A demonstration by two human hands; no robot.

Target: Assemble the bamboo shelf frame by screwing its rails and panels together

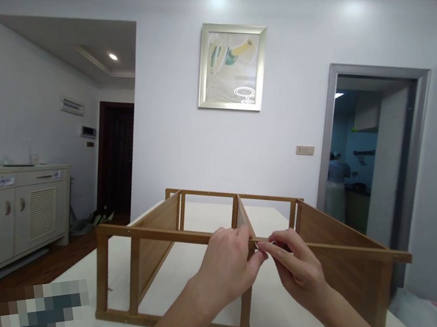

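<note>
A brown wooden shelf frame (pixel 151 234) lies on its side on a white table, with several boards set between its slatted sides. My left hand (pixel 228 260) is closed around the upper rail near the middle upright, its thumb below the rail. Close beside it, my right hand (pixel 301 270) pinches a small shiny metal piece (pixel 258 245) against the same rail. Fingers cover most of that piece, so its kind cannot be made out.
Under the frame spreads the white tabletop (pixel 74 287). A white cabinet (pixel 40 206) stands at the left, near a dark door (pixel 116 155). Through the doorway at the right, a person (pixel 338 180) stands in another room. A plastic bag (pixel 420 311) sits at the lower right.
</note>
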